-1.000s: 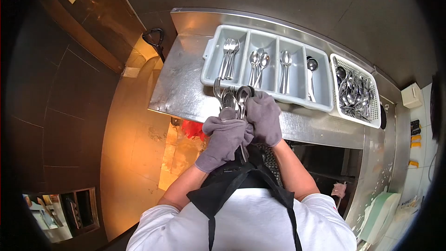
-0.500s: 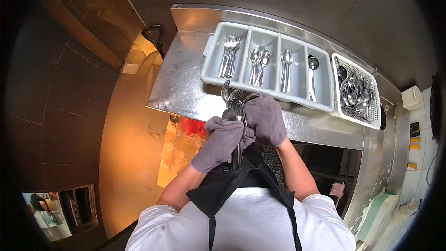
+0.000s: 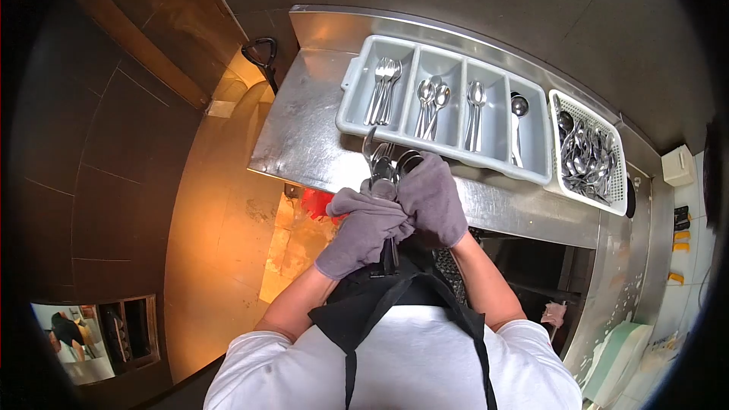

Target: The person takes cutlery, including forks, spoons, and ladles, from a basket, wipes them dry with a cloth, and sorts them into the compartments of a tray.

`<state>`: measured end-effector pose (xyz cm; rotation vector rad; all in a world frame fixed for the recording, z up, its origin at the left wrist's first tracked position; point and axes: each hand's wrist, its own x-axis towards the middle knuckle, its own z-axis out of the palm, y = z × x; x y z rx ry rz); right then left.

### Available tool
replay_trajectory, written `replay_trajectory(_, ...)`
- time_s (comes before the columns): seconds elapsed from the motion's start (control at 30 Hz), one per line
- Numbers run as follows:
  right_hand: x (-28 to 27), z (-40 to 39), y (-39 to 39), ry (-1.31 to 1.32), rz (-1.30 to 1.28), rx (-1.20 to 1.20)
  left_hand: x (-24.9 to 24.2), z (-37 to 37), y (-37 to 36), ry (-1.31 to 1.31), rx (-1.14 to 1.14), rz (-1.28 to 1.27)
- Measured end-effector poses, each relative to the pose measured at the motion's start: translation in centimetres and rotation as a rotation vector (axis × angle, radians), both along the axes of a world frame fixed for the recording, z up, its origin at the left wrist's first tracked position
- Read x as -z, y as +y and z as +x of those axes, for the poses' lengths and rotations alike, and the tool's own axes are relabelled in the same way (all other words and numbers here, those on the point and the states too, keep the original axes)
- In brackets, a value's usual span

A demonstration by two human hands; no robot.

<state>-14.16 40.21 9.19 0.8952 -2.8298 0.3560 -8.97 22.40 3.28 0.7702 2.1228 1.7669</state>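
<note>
The steel bench has slid a touch rightward in view over the last half second, so the head camera has shifted, while everything on top looks just as it was. Across upper centre sits the pale grey plastic four-compartment tray, contents unchanged: the handful of cutlery has gone nowhere yet. On its right, the white perforated plastic basket, loaded with jumbled metal cutlery. Down to centre frame now, both hands wrapped in grey-purple fabric: the left hand is closed round the shiny metal cutlery bundle, and the right hand is bunched tight against its right side, fingertips hidden, so no telling what it pinches. That fabric masks the bundle's middle, and the tray's near wall stands between bundle and compartments. Inside the tray, left to right: slim silver forks, silver spoons, more long-handled silver spoons, and a round-bowled silver ladle. Smallest of all, poking out atop the bundle: a curved metal fork on the left, and a rounded metal bowl by the right hand, showing more plainly than half a second ago.
</note>
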Motion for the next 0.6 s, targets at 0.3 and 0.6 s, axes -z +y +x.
replay_trajectory(0.3,-2.1,-0.1,1.4,0.169,-0.229,0.068,5.0,-0.2,1.8,-0.283,-0.121,0.417)
replay_trajectory(0.6,-1.8,-1.4,2.6,0.216,-0.391,0.295,-1.8,0.3,1.1,0.091,-0.070,-0.155)
